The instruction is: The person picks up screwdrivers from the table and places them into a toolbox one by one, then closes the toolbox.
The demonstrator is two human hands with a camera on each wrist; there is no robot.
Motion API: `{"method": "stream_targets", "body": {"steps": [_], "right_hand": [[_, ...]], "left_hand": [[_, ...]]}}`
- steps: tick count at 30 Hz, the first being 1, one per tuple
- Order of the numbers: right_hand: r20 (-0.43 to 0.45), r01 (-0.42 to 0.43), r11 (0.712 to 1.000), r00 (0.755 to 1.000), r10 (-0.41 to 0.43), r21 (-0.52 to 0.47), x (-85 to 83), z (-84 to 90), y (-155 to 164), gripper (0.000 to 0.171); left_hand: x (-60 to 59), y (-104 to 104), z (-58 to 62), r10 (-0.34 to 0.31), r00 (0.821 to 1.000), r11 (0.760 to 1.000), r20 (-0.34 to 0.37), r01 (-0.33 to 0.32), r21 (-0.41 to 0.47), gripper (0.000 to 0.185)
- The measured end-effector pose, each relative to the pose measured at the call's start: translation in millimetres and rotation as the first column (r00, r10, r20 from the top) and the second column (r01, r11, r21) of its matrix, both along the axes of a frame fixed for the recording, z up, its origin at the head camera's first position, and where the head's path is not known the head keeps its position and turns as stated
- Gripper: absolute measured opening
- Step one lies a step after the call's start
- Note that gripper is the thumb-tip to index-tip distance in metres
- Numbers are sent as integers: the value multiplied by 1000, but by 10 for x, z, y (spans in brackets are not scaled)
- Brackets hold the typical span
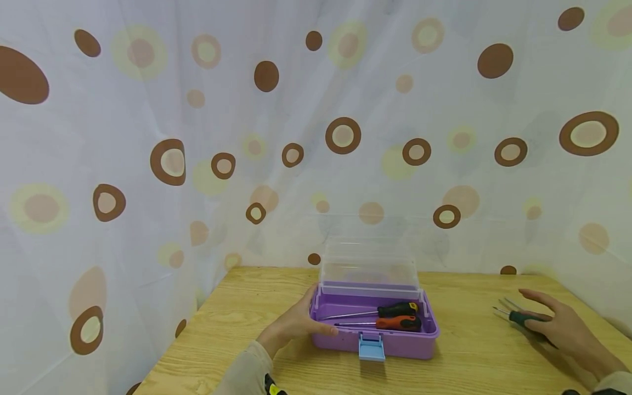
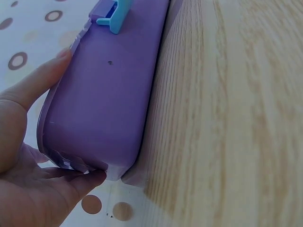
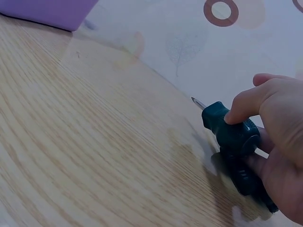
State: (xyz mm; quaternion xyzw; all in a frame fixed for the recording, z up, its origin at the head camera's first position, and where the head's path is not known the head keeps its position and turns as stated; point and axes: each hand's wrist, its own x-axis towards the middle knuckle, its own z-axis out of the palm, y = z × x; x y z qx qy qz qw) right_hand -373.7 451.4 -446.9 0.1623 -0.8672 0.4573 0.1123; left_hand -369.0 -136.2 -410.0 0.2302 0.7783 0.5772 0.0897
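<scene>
A purple toolbox (image 1: 402, 348) stands on the table, its clear lid (image 1: 370, 271) raised at the back. Inside lie a screwdriver with a black and yellow handle (image 1: 397, 309) and another with a red and black handle (image 1: 395, 322). My left hand (image 1: 294, 320) grips the box's left end, thumb over the front rim. At the right, my right hand (image 1: 568, 329) pinches a screwdriver with a dark green handle (image 3: 232, 130) between thumb and fingers. A second tool with a black handle (image 3: 241, 175) lies just beside it, partly hidden by the hand.
The light blue latch (image 1: 371, 349) hangs down at the toolbox front. A wooden table (image 1: 474, 351) carries everything, with bare wood between the box and the right hand. Behind the table hangs a white curtain (image 1: 296, 181) with brown and yellow circles.
</scene>
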Motion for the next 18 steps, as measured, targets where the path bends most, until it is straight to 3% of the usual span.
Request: {"method": "stream_targets", "body": {"steps": [5,18], "right_hand": [[26,-32,999,999,33,-23,19,18,-3,70],[1,-6,1000,1000,6,4,11,160,-106,75]], "left_hand": [[1,-1,-5,0,1000,1000,2,0,2,119],[-3,-4,-12,4,1000,1000,2,-4,6,121]]}}
